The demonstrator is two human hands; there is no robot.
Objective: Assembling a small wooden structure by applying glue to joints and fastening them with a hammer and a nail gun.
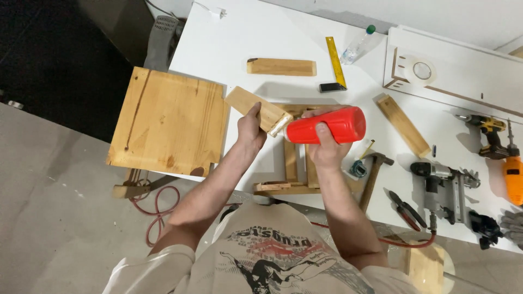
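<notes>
Over a white counter (229, 43), the left hand (249, 129) has its fingers wrapped around a short wooden block (257, 109), held tilted in the air. The right hand (325, 146) has its fingers closed around a red glue bottle (327, 126) lying sideways, its pale nozzle touching the block's end. A small wooden frame (291, 169) lies beneath; a hammer (373, 174) rests just right of it.

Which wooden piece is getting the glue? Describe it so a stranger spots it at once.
Start at the white table, then find the big square pine board overhanging its left edge. Just right of it, the left hand holds up a short wooden block, its end meeting the red bottle; the other loose strips lie flat.
</notes>
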